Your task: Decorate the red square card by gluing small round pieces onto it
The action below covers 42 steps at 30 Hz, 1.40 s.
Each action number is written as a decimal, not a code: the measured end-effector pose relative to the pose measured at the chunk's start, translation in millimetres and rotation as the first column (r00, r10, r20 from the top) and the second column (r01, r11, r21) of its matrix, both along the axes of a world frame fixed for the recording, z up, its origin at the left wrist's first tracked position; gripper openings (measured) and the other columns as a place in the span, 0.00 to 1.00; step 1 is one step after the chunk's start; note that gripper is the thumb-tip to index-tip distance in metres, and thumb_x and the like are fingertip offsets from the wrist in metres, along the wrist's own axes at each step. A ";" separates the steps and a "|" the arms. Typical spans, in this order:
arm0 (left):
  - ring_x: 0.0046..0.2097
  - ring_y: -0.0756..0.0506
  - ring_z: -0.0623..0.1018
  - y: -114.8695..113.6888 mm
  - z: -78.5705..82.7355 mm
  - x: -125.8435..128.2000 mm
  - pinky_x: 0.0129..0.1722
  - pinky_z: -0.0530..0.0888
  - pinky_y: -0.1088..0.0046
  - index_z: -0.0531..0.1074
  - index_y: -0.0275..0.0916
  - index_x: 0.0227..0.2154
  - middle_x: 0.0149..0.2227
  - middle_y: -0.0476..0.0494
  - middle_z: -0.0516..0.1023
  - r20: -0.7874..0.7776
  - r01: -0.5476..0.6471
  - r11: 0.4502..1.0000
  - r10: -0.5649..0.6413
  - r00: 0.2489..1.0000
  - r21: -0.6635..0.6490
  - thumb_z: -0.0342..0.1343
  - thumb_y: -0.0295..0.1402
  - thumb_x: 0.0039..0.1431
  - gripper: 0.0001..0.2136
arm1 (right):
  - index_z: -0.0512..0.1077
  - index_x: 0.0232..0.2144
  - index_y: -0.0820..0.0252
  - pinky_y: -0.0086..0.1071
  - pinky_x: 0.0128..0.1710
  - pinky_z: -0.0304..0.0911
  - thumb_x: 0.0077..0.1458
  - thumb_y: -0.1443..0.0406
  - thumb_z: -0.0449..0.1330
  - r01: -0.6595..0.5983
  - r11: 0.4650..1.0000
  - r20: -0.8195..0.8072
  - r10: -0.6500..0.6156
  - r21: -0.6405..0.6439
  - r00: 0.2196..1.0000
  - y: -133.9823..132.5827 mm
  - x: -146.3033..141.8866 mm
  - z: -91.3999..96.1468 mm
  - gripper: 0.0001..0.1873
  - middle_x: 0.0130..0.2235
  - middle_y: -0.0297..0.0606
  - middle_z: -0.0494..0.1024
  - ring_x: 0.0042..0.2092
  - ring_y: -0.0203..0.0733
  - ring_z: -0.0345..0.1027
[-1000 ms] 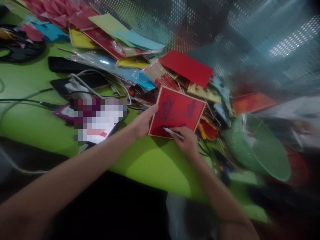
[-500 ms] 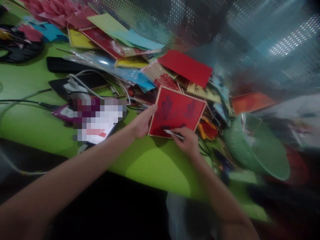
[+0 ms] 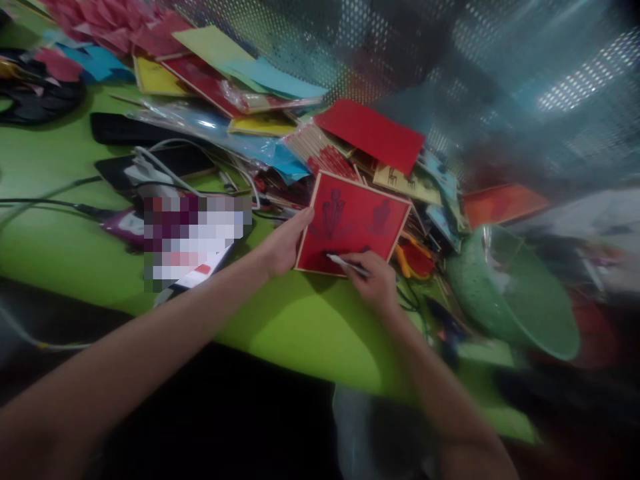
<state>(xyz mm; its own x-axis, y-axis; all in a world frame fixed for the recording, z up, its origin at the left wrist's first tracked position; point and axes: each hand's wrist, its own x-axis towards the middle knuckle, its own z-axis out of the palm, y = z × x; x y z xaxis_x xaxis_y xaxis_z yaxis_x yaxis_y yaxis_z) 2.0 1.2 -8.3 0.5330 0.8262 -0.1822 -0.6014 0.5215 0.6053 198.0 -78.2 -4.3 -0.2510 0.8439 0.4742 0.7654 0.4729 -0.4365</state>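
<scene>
A square red board (image 3: 350,223) with a pale edge is tilted up over the green table, dark flower-like drawings on its face. My left hand (image 3: 290,243) grips the board by its left edge, thumb on the front and the other fingers hidden behind. In my right hand (image 3: 375,280) is a slim white marker (image 3: 346,263), pinched between closed fingers. The marker's tip meets the lower left of the red face, beside a dark patch. My right hand lies over the board's lower right edge.
Left of the board lies a lit phone (image 3: 200,263), partly blurred out, among cables. Behind are coloured cards, a bag of red-tipped sticks (image 3: 325,150) and a red sheet (image 3: 370,133). Orange-handled scissors (image 3: 405,260) and a green bowl (image 3: 510,293) are at the right of the green table (image 3: 300,333).
The marker tip has shifted slightly up and left on the red board, with my right hand moving a little. My left hand keeps its hold.
</scene>
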 end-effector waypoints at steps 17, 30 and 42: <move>0.57 0.34 0.78 -0.6 1.9 0.5 0.60 0.72 0.50 0.73 0.41 0.58 0.53 0.37 0.81 0.003 0.003 0.999 -0.003 1.000 0.046 0.49 0.39 0.69 0.19 | 0.80 0.41 0.55 0.33 0.37 0.68 0.61 0.64 0.63 0.004 1.000 -0.009 -0.004 -0.028 1.000 -0.1 -0.7 2.0 0.07 0.36 0.37 0.82 0.36 0.39 0.75; 0.59 0.33 0.76 -0.6 -1.0 -0.4 0.61 0.71 0.49 0.70 0.40 0.61 0.55 0.35 0.79 0.021 0.000 1.000 0.000 1.000 -0.012 0.51 0.40 0.68 0.22 | 0.80 0.42 0.54 0.34 0.38 0.69 0.62 0.62 0.62 0.016 0.999 -0.014 -0.016 -0.044 1.000 0.9 0.3 0.7 0.08 0.37 0.38 0.83 0.37 0.40 0.75; 0.58 0.34 0.77 -1.5 3.0 -0.5 0.61 0.72 0.48 0.67 0.42 0.63 0.56 0.37 0.79 0.029 0.000 1.000 0.001 1.000 -0.023 0.50 0.39 0.69 0.22 | 0.80 0.40 0.55 0.33 0.35 0.68 0.61 0.64 0.62 -0.003 1.000 -0.006 0.003 -0.027 1.000 -0.1 1.2 2.5 0.07 0.34 0.37 0.82 0.34 0.39 0.74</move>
<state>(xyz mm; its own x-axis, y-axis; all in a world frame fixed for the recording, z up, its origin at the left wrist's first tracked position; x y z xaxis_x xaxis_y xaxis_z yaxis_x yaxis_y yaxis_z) 1.5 -0.3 -5.3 0.5378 0.8223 -0.1858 -0.6189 0.5348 0.5753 199.3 -78.3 -1.8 -0.2507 0.8558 0.4525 0.7614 0.4629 -0.4538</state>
